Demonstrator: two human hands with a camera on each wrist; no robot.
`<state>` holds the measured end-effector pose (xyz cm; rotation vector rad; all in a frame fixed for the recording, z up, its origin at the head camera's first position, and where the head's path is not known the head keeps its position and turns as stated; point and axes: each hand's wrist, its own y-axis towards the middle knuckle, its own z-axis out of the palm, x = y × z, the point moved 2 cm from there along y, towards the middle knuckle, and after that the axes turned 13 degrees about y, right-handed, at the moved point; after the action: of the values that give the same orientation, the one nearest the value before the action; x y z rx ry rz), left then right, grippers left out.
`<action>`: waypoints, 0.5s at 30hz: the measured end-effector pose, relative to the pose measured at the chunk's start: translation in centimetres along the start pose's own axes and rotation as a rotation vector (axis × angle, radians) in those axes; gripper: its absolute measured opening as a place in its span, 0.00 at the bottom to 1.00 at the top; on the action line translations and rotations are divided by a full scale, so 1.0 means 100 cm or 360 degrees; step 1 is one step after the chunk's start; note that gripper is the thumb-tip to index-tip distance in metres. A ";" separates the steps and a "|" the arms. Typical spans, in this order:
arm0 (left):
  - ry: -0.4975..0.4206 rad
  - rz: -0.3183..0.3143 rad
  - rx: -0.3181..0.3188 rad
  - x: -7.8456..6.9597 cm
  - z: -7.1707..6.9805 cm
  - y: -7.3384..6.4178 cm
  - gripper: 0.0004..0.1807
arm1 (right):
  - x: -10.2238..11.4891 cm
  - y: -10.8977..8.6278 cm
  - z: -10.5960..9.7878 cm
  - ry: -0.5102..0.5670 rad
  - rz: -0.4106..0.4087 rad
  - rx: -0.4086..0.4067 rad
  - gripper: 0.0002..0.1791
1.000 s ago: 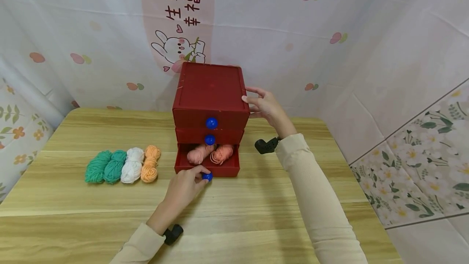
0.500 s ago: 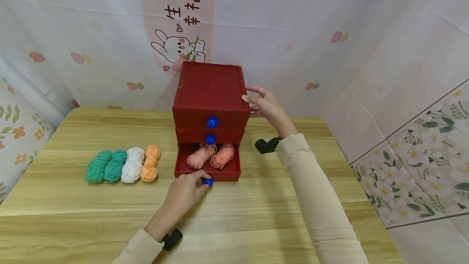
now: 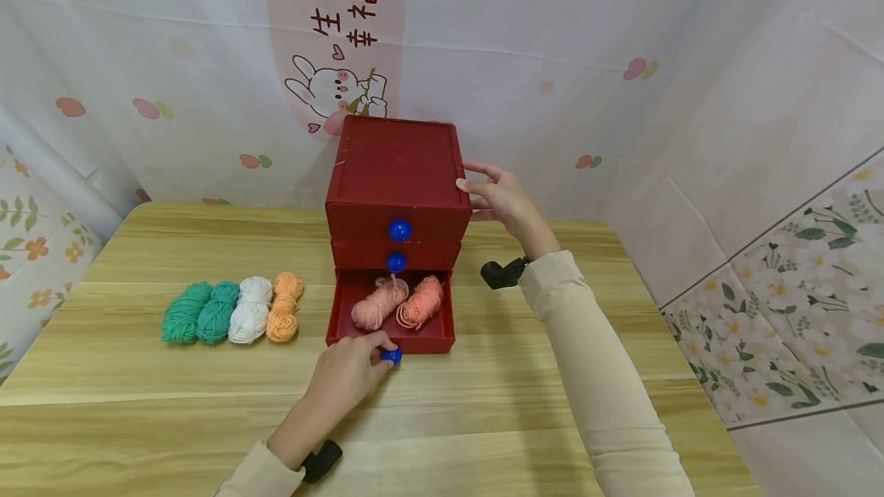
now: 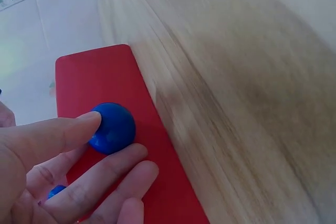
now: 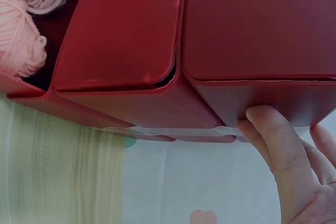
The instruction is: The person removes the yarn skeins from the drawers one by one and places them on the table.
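Note:
A red three-drawer box [image 3: 400, 163] with blue ball knobs stands on the table. My left hand [image 3: 348, 374] pinches the blue knob [image 4: 114, 128] of its bottom drawer [image 3: 435, 343], thumb on one side and fingers on the other. The drawer is pulled well out. Inside it lie two pink yarn skeins, a paler one [image 3: 380, 305] at left and a coral one [image 3: 421, 303] at right. With fingers spread and fairly straight, my right hand [image 3: 504, 202] rests against the right side of the box near its top, as the right wrist view also shows.
Left of the box, several yarn skeins lie in a row: two green skeins [image 3: 186, 314], a white skein [image 3: 251, 311] and an orange skein [image 3: 283, 308]. The wooden table [image 3: 483, 413] ends at a patterned curtain [image 3: 525, 60] behind the box.
My left hand has drawn the bottom drawer further toward me, holding its knob, and more of the pink yarn shows. The right hand has stayed against the box.

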<state>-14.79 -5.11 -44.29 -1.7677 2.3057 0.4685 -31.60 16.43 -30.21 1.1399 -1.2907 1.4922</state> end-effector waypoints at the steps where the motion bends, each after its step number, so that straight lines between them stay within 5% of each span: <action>1: 0.0007 0.0003 0.0006 -0.001 0.000 -0.002 0.08 | 0.000 0.000 0.000 0.0000 0.0000 0.0000 0.28; 15: 0.0075 0.0063 0.0207 -0.007 -0.012 -0.010 0.07 | 0.000 -0.001 0.000 0.0005 -0.0010 0.0007 0.28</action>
<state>-13.58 -5.15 -43.05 -1.6925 2.3488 0.2792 -31.52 16.40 -30.19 1.1428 -1.2811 1.4920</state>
